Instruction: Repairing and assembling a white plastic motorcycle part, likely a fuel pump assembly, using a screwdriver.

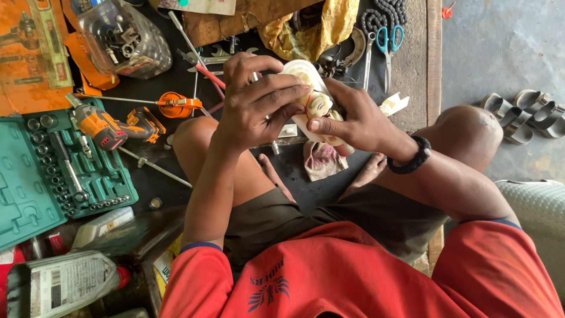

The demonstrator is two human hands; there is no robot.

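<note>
Nearest the camera, at the lower left, a grey plastic jug (62,284) lay on its side beside a yellowish box (165,265). The person sat cross-legged in a red shirt, bare feet resting on the dark mat (306,179), with a crumpled stained rag (322,159) lying between the feet. Above the lap, both hands met on a cream-white plastic part (312,100) held just off the mat near the scene's middle. The left hand (259,100) arched over the part from the left, its fingers curled and pinched closed on the part's upper edge. The right hand (350,121), with a black bracelet (411,158) at the wrist, cupped the part from the right and beneath, fingers wrapped round it and the thumb pressed on its face. To the left lay an open green socket set case (56,171), with an orange and black cordless drill (112,126) resting against its far edge. Farther off lay a clear plastic container (123,38) of metal fittings, blue-handled scissors (387,44) and a black chain (385,15). At the far right, grey sandals (527,115) rested on the concrete floor.
</note>
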